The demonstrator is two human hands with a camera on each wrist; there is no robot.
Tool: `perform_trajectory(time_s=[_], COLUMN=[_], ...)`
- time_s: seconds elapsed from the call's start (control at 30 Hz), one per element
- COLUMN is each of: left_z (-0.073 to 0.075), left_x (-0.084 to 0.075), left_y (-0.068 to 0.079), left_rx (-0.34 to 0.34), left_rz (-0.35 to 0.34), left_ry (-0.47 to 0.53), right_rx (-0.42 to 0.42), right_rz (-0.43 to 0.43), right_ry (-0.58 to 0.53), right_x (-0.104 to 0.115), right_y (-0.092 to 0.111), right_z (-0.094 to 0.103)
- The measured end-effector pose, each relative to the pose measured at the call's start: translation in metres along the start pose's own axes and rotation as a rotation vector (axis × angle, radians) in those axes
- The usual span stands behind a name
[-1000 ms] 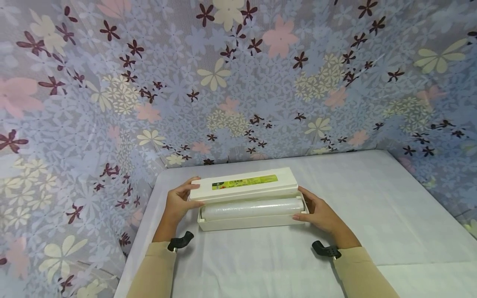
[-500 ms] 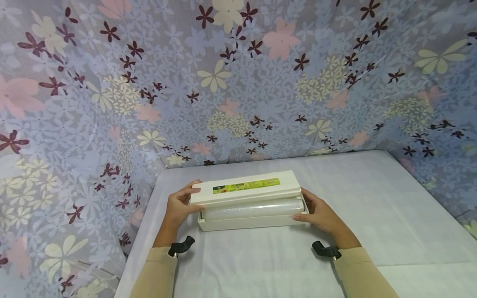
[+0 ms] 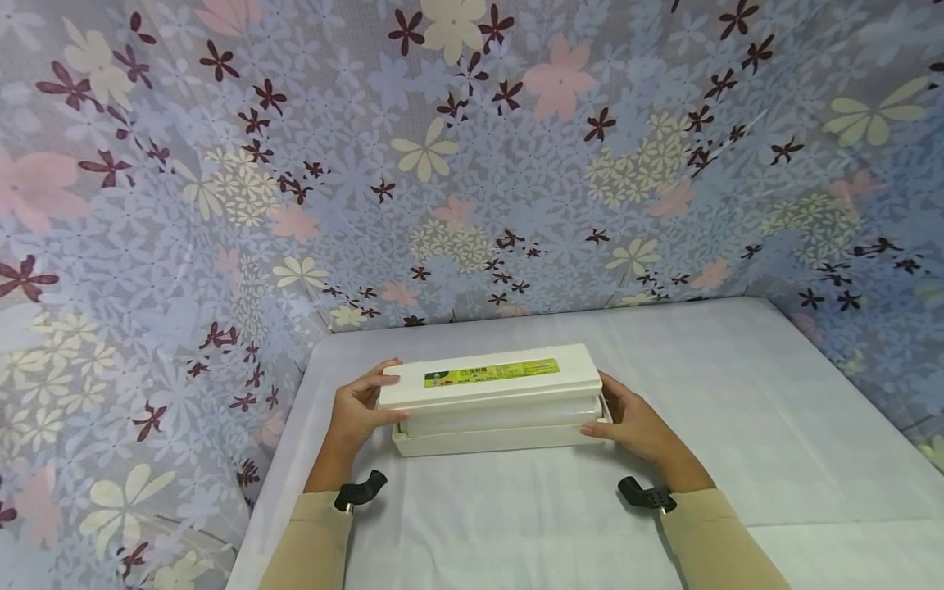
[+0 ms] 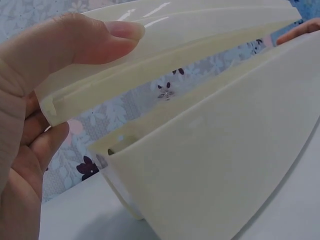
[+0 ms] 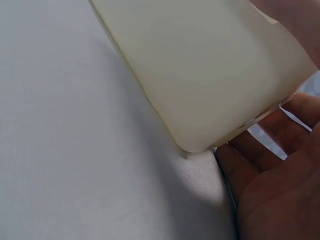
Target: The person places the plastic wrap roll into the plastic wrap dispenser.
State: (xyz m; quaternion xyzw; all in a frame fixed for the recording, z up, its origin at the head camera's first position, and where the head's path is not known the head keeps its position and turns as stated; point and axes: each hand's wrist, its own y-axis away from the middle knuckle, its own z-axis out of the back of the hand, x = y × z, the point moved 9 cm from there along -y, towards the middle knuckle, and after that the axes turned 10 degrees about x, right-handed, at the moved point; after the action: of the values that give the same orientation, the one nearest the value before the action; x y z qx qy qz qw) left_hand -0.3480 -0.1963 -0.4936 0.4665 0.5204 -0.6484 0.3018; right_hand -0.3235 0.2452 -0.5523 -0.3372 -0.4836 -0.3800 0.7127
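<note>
A long cream lid (image 3: 487, 392) with a green and yellow label (image 3: 492, 372) is held over a matching box (image 3: 501, 440). My left hand (image 3: 361, 401) grips the lid's left end, thumb in front and fingers behind. Inside the box lies a roll of clear plastic wrap (image 3: 501, 415), its upper part covered by the lid. In the left wrist view a gap shows between lid (image 4: 200, 30) and box wall (image 4: 215, 130). At the box's right end my right hand (image 3: 627, 414) holds it, thumb on the front corner. The right wrist view shows fingers (image 5: 250, 150) under that end.
The box stands on a table with a white cloth (image 3: 516, 524). A flowered curtain (image 3: 472, 188) hangs behind the table and along both sides. Black curved pieces (image 3: 360, 490) sit at both wrists, beside beige sleeves (image 3: 310, 541).
The lid has come down and slightly toward me and to the right, covering more of the roll. My left hand moved with it; the right hand and box stay in place.
</note>
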Motion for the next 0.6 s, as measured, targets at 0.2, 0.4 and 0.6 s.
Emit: perform_trajectory(time_s=[0.2,0.4,0.6], left_z=[-0.0028,-0.004,-0.0069], left_x=[-0.0009,-0.0039,-0.0075], left_y=[0.0001,0.0004,0.0005], left_rx=[0.016,0.035,0.055], left_rz=[-0.016,-0.041,-0.064], left_ry=[0.021,0.022,0.035], right_rx=[-0.003,-0.014,-0.026], right_rz=[0.033,0.021,0.08], right_ry=[-0.005,0.001,-0.009], right_x=[0.0029,0.0007,0.0059], right_y=[-0.0005,-0.0006,-0.0038], right_z=[0.0004,0.0013,0.0044])
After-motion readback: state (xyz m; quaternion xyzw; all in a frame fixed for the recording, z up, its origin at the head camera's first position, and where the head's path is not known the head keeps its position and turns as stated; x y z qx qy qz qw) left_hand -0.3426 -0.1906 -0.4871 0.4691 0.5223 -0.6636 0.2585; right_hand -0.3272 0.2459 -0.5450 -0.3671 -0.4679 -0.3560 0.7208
